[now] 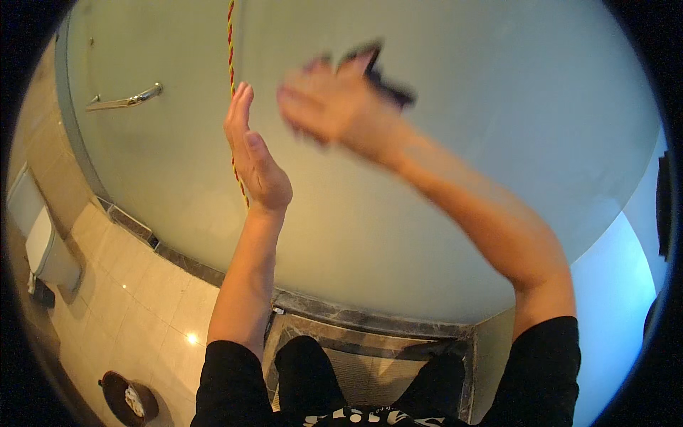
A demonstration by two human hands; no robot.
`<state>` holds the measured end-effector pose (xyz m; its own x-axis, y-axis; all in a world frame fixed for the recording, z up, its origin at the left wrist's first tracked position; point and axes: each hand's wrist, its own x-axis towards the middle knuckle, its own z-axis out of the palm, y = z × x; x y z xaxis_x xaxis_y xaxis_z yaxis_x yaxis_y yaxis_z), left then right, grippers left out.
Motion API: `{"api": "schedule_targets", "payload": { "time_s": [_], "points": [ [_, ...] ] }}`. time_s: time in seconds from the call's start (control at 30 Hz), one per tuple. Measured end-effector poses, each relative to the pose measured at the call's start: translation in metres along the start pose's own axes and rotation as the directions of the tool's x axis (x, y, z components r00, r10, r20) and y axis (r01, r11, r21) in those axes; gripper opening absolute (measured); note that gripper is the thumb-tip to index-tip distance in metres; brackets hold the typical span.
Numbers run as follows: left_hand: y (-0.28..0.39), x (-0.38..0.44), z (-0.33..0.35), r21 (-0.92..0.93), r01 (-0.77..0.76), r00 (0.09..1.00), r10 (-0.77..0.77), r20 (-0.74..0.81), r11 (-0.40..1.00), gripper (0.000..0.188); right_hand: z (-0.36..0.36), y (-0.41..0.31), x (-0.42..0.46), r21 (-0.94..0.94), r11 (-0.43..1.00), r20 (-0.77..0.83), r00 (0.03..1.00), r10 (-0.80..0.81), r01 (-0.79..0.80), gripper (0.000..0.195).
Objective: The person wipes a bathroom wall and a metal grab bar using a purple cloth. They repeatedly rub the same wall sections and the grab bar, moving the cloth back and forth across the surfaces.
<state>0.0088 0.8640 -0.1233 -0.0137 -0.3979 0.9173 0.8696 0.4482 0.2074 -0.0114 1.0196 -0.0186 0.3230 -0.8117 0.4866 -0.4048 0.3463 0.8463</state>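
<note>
Before me stands a frosted glass panel (427, 224). A twisted red and yellow cord (231, 48) hangs along it and passes behind my left hand (256, 155). That hand is raised upright with its fingers together, thumb a little apart, and nothing in it; whether it touches the cord or glass I cannot tell. To its right my right hand (341, 107) is blurred, its fingers pointing left. A dark object (392, 88), too blurred to name, shows behind the right hand, apparently held by it or close against it.
A chrome handle (128, 101) is fixed to the glass at the left. On the tiled floor (144, 299) are a white toilet (50, 251) and a dark bin (114, 400) with crumpled white material inside. A dark stone sill (373, 320) runs below the glass.
</note>
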Motion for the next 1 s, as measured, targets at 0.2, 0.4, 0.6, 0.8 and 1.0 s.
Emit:
{"api": "schedule_targets", "payload": {
  "time_s": [0.2,0.4,0.6,0.8,1.0],
  "points": [
    [0.012,0.004,0.035,-0.128,0.089,0.995,-0.093,-0.023,0.988,0.056,-0.006,0.071,0.033,-0.177,0.936,-0.099,0.951,0.292,-0.305,0.030],
    [0.016,0.013,0.040,-0.084,0.014,1.000,-0.012,0.021,0.996,0.049,0.000,-0.065,-0.084,-0.064,0.992,0.286,0.950,0.127,-0.113,0.048],
    [0.013,0.012,0.060,-0.073,-0.055,0.983,0.067,0.174,0.996,0.045,-0.066,-0.054,-0.114,0.100,0.984,0.344,0.933,0.106,-0.149,0.038],
    [0.008,-0.004,0.094,0.089,-0.190,0.962,0.167,0.214,0.978,0.046,-0.156,0.090,-0.083,-0.148,0.935,0.103,0.935,0.339,-0.323,0.037],
    [-0.002,-0.027,0.100,0.279,-0.317,0.935,0.249,0.254,0.907,0.050,-0.118,0.046,-0.135,-0.189,0.928,0.127,0.929,0.348,-0.322,0.043]
  ]
}}
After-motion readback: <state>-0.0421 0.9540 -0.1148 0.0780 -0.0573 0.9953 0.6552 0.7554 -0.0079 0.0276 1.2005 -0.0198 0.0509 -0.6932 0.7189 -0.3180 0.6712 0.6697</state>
